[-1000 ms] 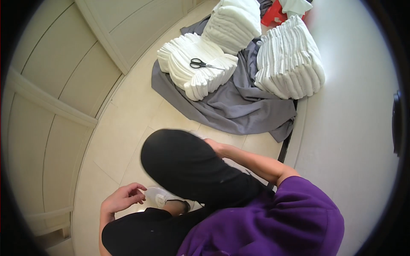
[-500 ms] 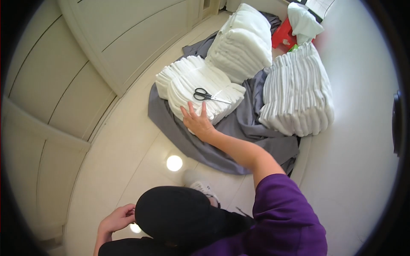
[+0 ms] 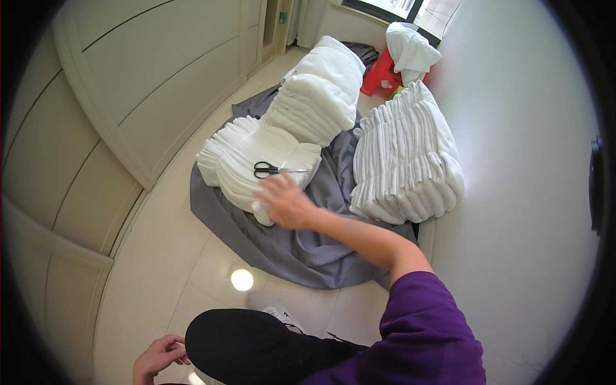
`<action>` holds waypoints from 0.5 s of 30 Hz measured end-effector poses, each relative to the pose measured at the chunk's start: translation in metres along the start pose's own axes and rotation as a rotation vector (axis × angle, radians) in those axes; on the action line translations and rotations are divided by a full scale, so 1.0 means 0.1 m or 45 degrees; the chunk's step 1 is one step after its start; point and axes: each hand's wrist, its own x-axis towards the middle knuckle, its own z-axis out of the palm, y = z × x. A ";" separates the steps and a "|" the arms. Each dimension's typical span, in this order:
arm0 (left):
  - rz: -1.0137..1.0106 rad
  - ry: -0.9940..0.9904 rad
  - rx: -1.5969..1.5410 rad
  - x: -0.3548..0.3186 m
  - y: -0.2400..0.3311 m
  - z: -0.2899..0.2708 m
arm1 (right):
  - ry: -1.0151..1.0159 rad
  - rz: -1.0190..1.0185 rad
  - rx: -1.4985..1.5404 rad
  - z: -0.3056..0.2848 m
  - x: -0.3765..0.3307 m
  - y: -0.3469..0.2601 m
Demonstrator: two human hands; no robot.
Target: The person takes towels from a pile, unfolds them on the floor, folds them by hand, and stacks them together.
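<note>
Head camera: worn left of a pair, peering down and ahead, fisheye-wide!
Lower edge: purple fabric sleeve [image 3: 427,317], big, close up.
Mid-view: front-left folded white cloth stack [image 3: 240,154], farther out.
Top: black-framed glass window [image 3: 393,8], far off.
Left: cream panelled cabinet [image 3: 160,58], bowing rimward.

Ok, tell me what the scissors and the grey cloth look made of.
Scissors: shiny metal blades, judging by the silvery glint; smooth black handles, probably plastic.
Grey cloth: matte fabric, judging by its soft folds; cotton or synthetic, I can't tell.

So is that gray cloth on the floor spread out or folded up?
Spread out, though rumpled: the gray cloth lies wrinkled across the floor, reaching out past the white stack that has the scissors on top.
</note>
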 end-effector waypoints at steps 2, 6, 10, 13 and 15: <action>0.017 0.028 0.008 -0.05 0.05 0.00 | 0.352 0.077 -0.199 -0.29 0.03 0.39; 0.089 0.084 -0.125 -0.15 0.13 0.01 | 0.472 0.573 -0.642 -0.66 0.21 1.29; 0.035 0.231 -0.266 -0.30 0.08 -0.01 | 0.333 0.735 -0.796 -0.82 0.65 1.99; -0.001 0.304 -0.276 -0.44 -0.10 -0.07 | 0.112 0.851 -0.786 -0.81 0.89 2.33; -0.077 0.406 -0.355 -0.56 -0.29 -0.13 | 0.121 1.122 -0.609 -0.75 0.98 2.49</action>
